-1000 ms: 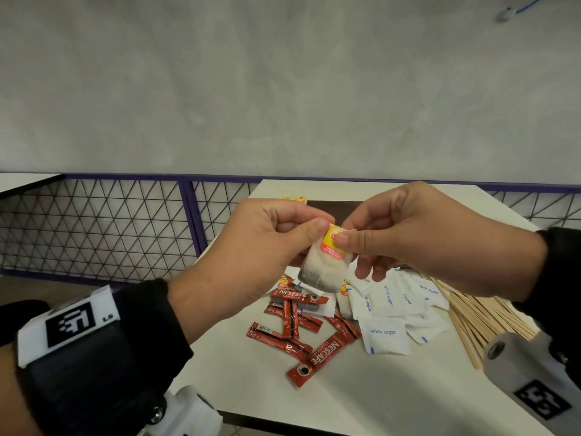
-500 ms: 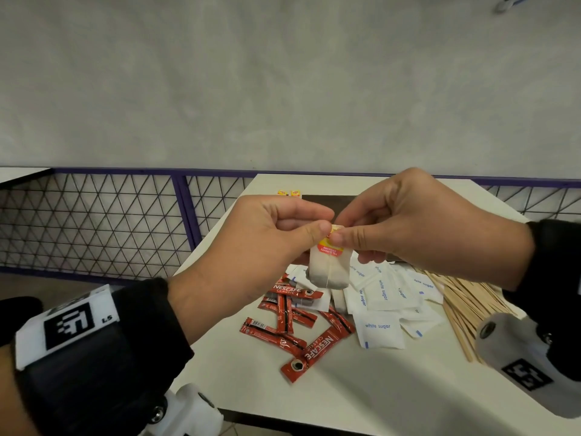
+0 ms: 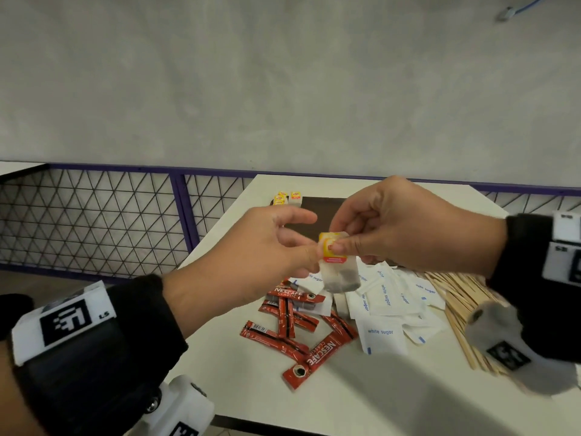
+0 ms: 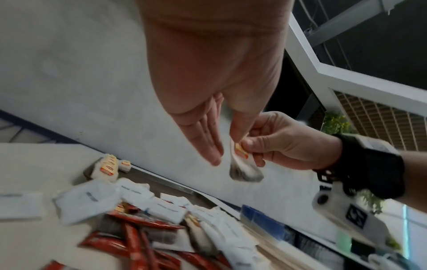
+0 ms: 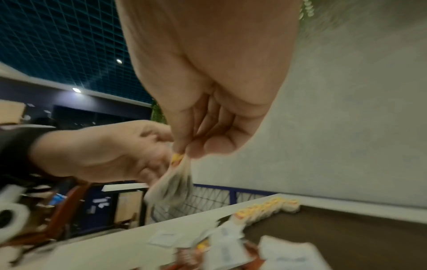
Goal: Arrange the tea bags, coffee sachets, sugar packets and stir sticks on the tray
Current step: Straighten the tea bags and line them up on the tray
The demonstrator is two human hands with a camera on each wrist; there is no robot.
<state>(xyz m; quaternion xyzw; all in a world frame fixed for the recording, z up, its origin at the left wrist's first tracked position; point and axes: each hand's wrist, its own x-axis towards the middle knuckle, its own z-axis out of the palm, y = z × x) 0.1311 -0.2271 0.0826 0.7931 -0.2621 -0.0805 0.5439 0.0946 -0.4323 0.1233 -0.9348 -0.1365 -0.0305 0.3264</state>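
A tea bag [image 3: 340,275] with a yellow and red tag hangs in the air above the table. My right hand [image 3: 338,244] pinches its tag between thumb and forefinger. My left hand [image 3: 295,243] is beside it with fingers straightened; only its thumb touches the tag's left edge. In the left wrist view the left fingers [image 4: 208,144] stretch out clear of the tea bag [image 4: 245,171]. A dark brown tray [image 3: 317,209] lies at the back, with several tea bags [image 3: 287,198] lined up at its left end. Red coffee sachets [image 3: 295,325], white sugar packets [image 3: 385,309] and wooden stir sticks [image 3: 456,303] lie loose on the table.
The white table [image 3: 361,398] stands against a purple railing with wire mesh [image 3: 125,215] and a grey wall behind. Its front edge runs near the bottom of the head view. Another table's corner [image 3: 19,168] shows at far left.
My left fingers have let go of the tag and straightened; before, both hands pinched it. The right hand keeps its pinch and the bag has shifted slightly right.
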